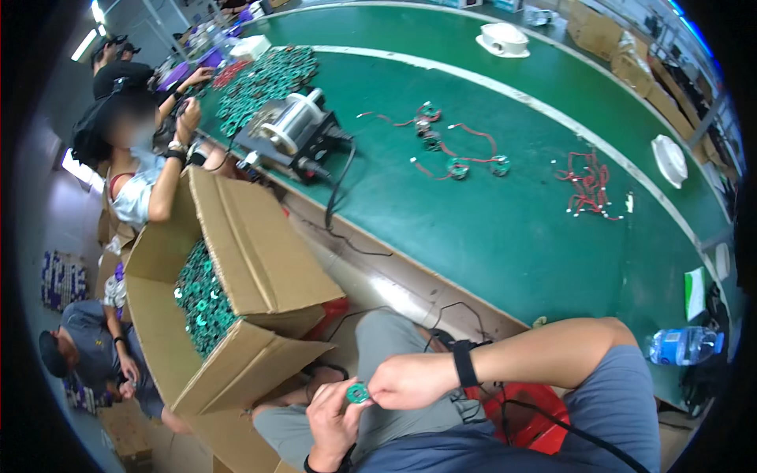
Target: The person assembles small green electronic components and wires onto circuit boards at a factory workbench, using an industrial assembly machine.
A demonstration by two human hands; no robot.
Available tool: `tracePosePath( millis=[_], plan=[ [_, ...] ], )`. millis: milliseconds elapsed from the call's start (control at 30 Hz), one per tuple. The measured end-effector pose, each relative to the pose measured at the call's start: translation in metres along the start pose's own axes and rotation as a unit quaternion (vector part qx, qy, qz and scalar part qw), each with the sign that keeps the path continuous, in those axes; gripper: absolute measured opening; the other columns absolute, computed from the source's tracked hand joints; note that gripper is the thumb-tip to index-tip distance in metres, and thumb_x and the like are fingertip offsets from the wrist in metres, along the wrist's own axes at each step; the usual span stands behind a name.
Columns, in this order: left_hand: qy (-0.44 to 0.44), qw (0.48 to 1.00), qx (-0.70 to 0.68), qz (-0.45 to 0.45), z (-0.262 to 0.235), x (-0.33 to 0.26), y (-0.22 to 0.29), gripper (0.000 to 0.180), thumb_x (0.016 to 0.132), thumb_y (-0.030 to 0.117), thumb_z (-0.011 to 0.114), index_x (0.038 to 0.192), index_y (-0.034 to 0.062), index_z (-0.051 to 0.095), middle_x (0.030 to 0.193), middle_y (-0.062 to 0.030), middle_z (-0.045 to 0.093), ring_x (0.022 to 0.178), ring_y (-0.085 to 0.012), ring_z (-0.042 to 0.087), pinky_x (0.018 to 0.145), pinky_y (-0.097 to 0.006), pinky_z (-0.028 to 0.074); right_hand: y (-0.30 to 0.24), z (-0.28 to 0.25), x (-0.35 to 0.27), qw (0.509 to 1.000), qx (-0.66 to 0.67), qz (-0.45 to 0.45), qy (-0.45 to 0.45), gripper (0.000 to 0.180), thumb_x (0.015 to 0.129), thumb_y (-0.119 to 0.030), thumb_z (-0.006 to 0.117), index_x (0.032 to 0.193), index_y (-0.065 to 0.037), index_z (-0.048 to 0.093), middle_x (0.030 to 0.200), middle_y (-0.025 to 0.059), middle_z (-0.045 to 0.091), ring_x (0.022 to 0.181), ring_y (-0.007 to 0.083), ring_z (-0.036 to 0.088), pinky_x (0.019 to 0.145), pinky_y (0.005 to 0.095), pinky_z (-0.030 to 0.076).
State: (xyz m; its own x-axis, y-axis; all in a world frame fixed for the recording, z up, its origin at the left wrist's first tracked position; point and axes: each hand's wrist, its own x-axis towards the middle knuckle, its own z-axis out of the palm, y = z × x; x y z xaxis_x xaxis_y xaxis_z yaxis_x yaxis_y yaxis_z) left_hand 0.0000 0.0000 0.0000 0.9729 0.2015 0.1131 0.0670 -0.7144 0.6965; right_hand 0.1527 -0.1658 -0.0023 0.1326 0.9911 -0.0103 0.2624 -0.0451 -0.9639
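Over my lap, my left hand point(332, 422) pinches a small green ring-shaped circuit board point(358, 392) between thumb and fingers. My right hand point(412, 381) is closed, with its fingertips against the board's right edge; whatever they grip is hidden. To the left of my knees stands an open cardboard box point(264, 248) holding a heap of similar green rings point(203, 303). Beyond my hands, on the green table, lie a few ring boards with red wires point(457, 168). Farther right is a small bundle of loose red wires point(585, 185) with white connectors.
A machine with a clear cylinder point(290, 130) sits at the table's left edge, its black cable hanging down. Behind it spreads a pile of green rings point(268, 83). A water bottle point(684, 346) lies at right. White dishes point(503, 39) rest farther back. Co-workers point(138, 169) sit at left.
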Motion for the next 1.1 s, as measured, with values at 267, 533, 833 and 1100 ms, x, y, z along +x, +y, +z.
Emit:
tracePosePath(
  millis=[267, 533, 833, 1100],
  plan=[
    [-0.010, 1.000, -0.012, -0.015, -0.007, 0.002, 0.030, 0.029, 0.084, 0.007, 0.071, 0.112, -0.0002, 0.070, 0.102, -0.0169, 0.070, 0.094, -0.0312, 0.067, 0.086, -0.037, 0.053, -0.001, 0.003, -0.004, 1.000, 0.008, -0.016, 0.003, 0.019, 0.083, -0.012, 0.054, 0.076, 0.002, 0.063, 0.070, 0.0249, 0.062, 0.068, 0.0444, 0.060, 0.064, 0.0510, 0.048],
    [-0.040, 0.999, 0.018, 0.007, -0.007, 0.001, 0.027, 0.032, 0.084, 0.007, 0.071, 0.115, 0.0006, 0.069, 0.104, -0.0179, 0.070, 0.096, -0.0327, 0.067, 0.087, -0.039, 0.053, -0.002, -0.003, 0.001, 0.999, 0.003, -0.046, 0.027, 0.022, 0.086, -0.014, 0.055, 0.073, 0.003, 0.062, 0.070, 0.0245, 0.062, 0.065, 0.0427, 0.059, 0.061, 0.0483, 0.046],
    [-0.048, 0.999, 0.014, 0.019, -0.008, 0.000, 0.030, 0.032, 0.084, 0.007, 0.070, 0.116, 0.0012, 0.069, 0.104, -0.0176, 0.070, 0.095, -0.0322, 0.067, 0.087, -0.038, 0.053, -0.004, 0.001, 0.000, 0.999, -0.015, -0.035, -0.001, 0.021, 0.084, -0.012, 0.054, 0.073, 0.005, 0.062, 0.068, 0.0251, 0.060, 0.066, 0.0430, 0.059, 0.061, 0.0491, 0.046],
    [-0.047, 0.999, 0.003, 0.005, -0.007, -0.003, 0.024, 0.034, 0.083, 0.006, 0.073, 0.117, 0.0018, 0.069, 0.102, -0.0164, 0.070, 0.093, -0.0312, 0.067, 0.085, -0.037, 0.053, -0.005, -0.001, 0.002, 0.999, 0.042, -0.015, -0.010, 0.022, 0.083, -0.012, 0.053, 0.075, 0.006, 0.062, 0.070, 0.0256, 0.060, 0.065, 0.0422, 0.059, 0.061, 0.0477, 0.047]
  ],
)
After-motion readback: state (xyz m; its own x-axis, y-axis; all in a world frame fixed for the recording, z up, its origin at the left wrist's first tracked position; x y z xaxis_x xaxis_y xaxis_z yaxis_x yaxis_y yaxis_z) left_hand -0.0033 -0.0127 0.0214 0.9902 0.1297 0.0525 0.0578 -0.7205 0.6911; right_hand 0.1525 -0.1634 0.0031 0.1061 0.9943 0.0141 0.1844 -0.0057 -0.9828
